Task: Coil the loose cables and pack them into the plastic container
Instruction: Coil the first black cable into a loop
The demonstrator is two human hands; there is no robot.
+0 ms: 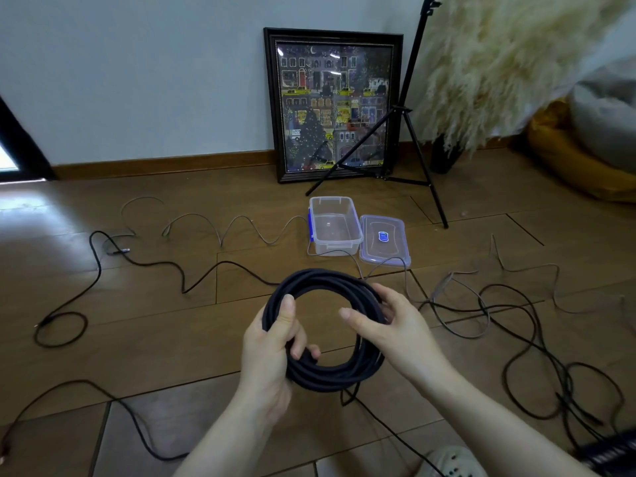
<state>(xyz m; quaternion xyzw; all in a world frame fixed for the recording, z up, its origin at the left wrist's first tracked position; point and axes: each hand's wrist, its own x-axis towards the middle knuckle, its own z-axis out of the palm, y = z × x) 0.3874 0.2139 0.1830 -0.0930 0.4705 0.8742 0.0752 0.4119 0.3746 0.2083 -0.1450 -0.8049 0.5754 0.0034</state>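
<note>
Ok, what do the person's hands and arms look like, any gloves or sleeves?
Both the left hand and right hand are bare, with no gloves, rings or watch visible. Both forearms are uncovered down to the frame edge; no sleeves show. Fingernails look short and unpainted.

One head-worn view looks forward and down, close over the hands, toward the floor [172, 321] and wall [137, 80].

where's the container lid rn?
In the head view the lid lies flat on the wooden floor, right of centre, touching the right side of the open plastic container, with a grey cable crossing its near edge.
</note>
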